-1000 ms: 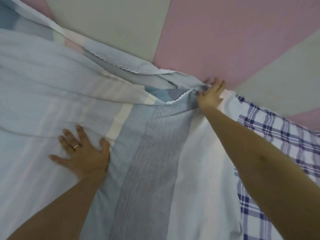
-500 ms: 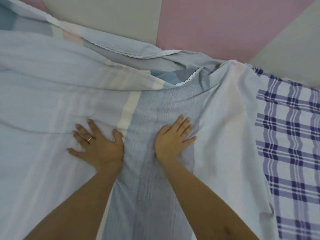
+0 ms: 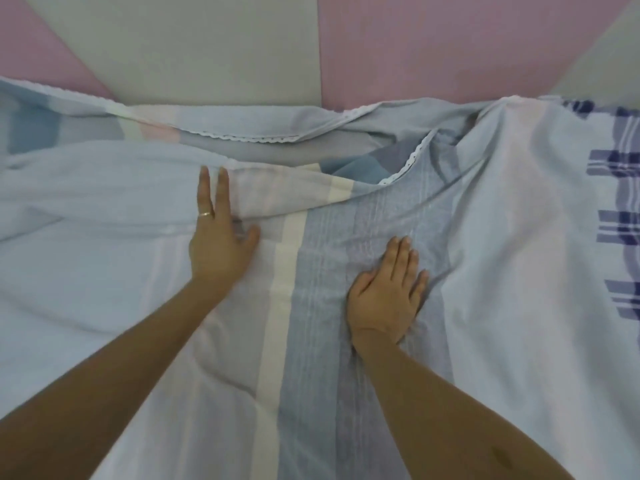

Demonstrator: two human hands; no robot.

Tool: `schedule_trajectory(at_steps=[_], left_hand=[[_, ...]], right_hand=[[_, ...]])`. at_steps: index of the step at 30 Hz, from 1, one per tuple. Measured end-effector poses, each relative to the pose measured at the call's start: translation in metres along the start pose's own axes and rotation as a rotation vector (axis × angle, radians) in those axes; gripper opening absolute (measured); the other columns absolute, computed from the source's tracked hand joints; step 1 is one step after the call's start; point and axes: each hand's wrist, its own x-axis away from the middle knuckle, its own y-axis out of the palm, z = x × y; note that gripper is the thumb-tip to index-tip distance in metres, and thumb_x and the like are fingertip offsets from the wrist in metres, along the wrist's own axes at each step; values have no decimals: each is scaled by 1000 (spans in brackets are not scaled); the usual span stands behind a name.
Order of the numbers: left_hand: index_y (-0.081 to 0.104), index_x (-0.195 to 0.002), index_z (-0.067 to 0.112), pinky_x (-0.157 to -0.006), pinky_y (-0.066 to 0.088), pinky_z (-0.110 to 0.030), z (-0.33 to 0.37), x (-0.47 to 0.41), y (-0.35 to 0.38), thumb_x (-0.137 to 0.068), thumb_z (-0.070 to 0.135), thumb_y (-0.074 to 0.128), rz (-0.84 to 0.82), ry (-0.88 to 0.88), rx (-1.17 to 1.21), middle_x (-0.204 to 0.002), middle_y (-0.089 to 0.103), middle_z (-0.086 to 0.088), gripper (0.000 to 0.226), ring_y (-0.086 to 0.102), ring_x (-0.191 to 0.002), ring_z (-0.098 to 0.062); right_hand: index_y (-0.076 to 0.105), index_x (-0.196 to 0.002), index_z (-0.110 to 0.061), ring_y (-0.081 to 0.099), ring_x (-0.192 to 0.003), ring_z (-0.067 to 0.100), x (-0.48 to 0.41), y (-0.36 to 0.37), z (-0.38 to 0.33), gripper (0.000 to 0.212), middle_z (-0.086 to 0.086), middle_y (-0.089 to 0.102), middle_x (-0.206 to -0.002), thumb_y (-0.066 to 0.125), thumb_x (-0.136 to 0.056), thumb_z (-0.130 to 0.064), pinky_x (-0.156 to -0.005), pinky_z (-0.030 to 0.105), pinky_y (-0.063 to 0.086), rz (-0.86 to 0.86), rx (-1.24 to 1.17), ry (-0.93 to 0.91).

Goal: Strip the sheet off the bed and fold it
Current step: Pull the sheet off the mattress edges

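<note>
Pink and grey wall panels [image 3: 214, 46] rise behind the bed, and the striped sheet [image 3: 104, 271] lies loose and doubled over itself across the bed in front of me. My 2 hands are flat on it and grip nothing. My left hand [image 3: 221, 244] presses the pale blue part with fingers straight and thumb out. My right hand [image 3: 384, 299] lies palm down on the grey-blue stripe, fingers close together.

I judge the stripping mostly done, since the lace-trimmed edge [image 3: 242, 136] lies free near the panels and a checked cloth [image 3: 616, 230] is bared at the right. Folding looks only begun: 1 layer is turned over, creased and uneven, and needs smoothing and more folds. The sheet's corners, the bed's edges and whatever lies under the layers are out of view.
</note>
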Motion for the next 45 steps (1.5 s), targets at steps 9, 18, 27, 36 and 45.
schedule_trajectory(at_steps=[9, 18, 27, 36, 45], left_hand=[[61, -94, 10, -65, 39, -35, 10, -95, -17, -81, 34, 44, -170, 111, -197, -93, 66, -19, 32, 61, -90, -38], [59, -107, 10, -70, 39, -39, -8, -108, 21, -90, 14, 45, -125, 30, -174, -112, 55, -19, 22, 57, -96, -39], [52, -107, 11, -64, 36, -36, -5, -122, -26, -92, 13, 42, 84, 96, -52, -88, 62, -14, 19, 58, -83, -35], [46, -92, 20, -63, 32, -29, 7, -146, -29, -87, 16, 42, 90, -58, 143, -81, 55, -6, 7, 56, -80, -30], [34, -137, 12, -108, 10, -61, -38, 29, -43, -82, 45, 48, -133, 303, -128, -153, 16, -19, 66, 22, -140, -30]], right_hand=[[27, -148, -13, 29, -140, 26, 1, -4, -1, 62, 6, 28, -154, 30, -88, -27, -116, 44, 6, -23, 0, -24], [32, -147, -17, 32, -139, 23, -1, -3, -4, 59, 3, 31, -152, 30, -89, -30, -116, 44, 9, 20, -15, -32], [31, -147, -16, 33, -139, 24, 0, -3, -5, 60, 4, 31, -152, 29, -89, -30, -116, 45, 9, 25, 8, -35], [35, -145, -15, 36, -137, 24, -1, -4, -5, 60, 4, 35, -151, 29, -87, -30, -116, 45, 10, 26, 7, -24], [31, -147, -17, 29, -140, 23, -1, -3, -5, 61, 3, 30, -153, 29, -88, -30, -116, 45, 5, -19, -2, -27]])
